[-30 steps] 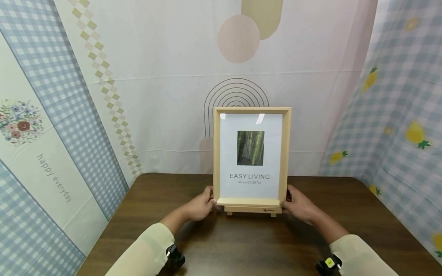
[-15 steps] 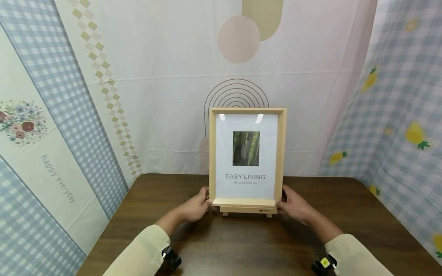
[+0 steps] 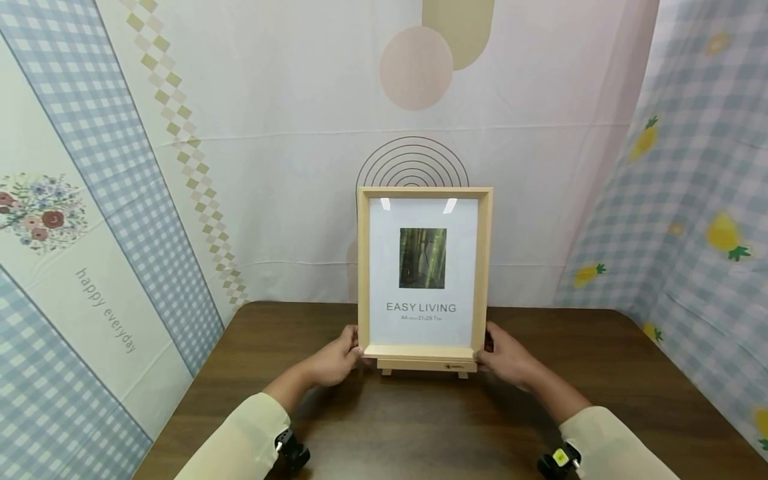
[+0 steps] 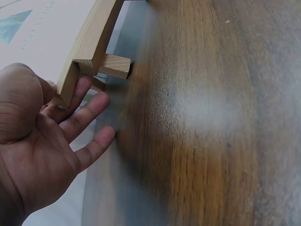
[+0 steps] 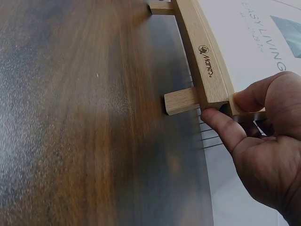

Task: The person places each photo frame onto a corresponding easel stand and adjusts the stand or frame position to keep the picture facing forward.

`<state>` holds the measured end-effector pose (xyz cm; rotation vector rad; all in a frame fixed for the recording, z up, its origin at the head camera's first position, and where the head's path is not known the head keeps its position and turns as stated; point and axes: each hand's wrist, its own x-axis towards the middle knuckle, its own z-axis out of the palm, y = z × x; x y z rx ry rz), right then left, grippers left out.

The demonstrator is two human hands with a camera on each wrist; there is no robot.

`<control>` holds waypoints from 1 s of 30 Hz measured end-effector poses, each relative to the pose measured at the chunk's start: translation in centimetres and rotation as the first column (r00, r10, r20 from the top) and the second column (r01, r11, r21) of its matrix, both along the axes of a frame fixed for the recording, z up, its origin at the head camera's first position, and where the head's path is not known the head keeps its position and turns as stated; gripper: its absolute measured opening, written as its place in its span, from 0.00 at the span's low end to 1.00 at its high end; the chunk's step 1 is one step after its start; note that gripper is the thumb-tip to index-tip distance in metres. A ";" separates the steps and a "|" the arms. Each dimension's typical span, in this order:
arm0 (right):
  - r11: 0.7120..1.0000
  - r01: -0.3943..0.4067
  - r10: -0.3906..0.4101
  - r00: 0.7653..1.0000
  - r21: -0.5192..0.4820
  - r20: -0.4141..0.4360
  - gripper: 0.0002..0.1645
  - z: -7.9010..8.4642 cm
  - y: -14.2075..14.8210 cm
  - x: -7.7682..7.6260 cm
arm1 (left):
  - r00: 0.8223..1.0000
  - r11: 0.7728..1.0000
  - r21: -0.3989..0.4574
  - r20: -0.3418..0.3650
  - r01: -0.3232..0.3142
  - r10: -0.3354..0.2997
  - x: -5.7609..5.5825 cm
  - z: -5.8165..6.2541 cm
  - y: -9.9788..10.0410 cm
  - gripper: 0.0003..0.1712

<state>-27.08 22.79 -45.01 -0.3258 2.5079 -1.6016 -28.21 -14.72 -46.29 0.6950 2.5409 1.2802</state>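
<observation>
A light wooden picture frame (image 3: 424, 351) stands upright on a small wooden easel (image 3: 420, 365), its white insert reading EASY LIVING below a bamboo picture. My left hand (image 3: 336, 357) pinches the frame's lower left corner, thumb in front and fingers behind. In the left wrist view, the lower fingers of the left hand (image 4: 51, 136) spread out under the corner. At the opposite lower corner, my right hand (image 3: 507, 357) grips the frame with its thumb on the front. The right wrist view has a fingertip of that hand (image 5: 273, 141) right at the end of the easel's ledge (image 5: 207, 70).
The easel's stubby feet (image 5: 181, 101) rest on a dark brown wooden table (image 3: 384, 427). Behind the table hangs a pale printed cloth (image 3: 300, 200). Checked cloths close in the left (image 3: 78, 67) and right (image 3: 690, 167) sides.
The picture frame, the easel and both hands have shifted a little to the left together. Both hands keep their hold on the lower corners.
</observation>
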 end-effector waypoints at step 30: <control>0.982 0.065 -0.043 0.991 0.178 -0.124 0.41 0.1 0.4 1.3 | 0.990 0.988 -0.110 -0.104 -0.109 0.098 0.6 0.4 -1.6 0.23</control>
